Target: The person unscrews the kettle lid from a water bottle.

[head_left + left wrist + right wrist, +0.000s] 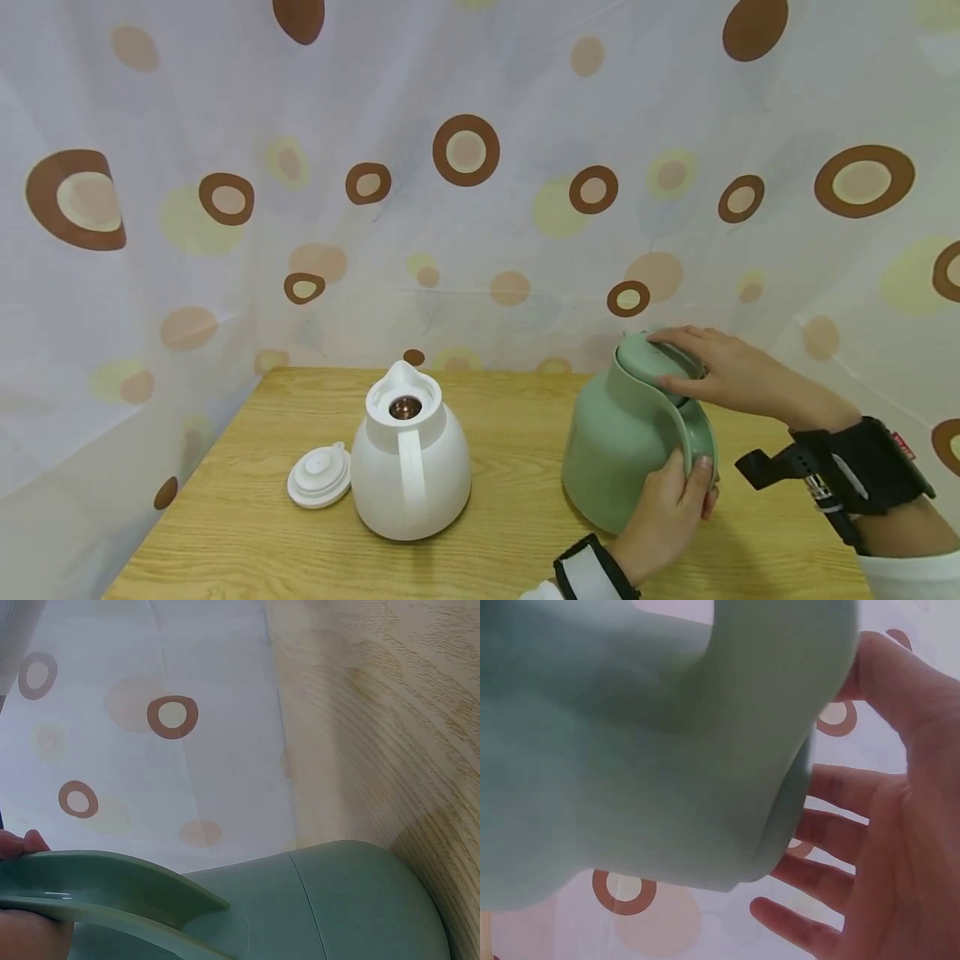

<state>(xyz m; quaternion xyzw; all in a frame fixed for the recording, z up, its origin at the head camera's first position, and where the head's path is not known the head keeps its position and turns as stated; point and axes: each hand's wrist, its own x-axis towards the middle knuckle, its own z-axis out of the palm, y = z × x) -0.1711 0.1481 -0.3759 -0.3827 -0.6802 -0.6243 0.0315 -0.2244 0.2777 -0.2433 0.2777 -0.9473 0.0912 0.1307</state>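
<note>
Lower right: left hand (pixel 667 508) grips green jug (pixel 618 450) by its handle, right hand (pixel 720 375) fingers spread over lid (pixel 652 367). Rigid, smooth, prob. heavyish; handle's the hold.

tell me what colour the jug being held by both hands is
Pale sage green jug; the head view shows it best.
</note>
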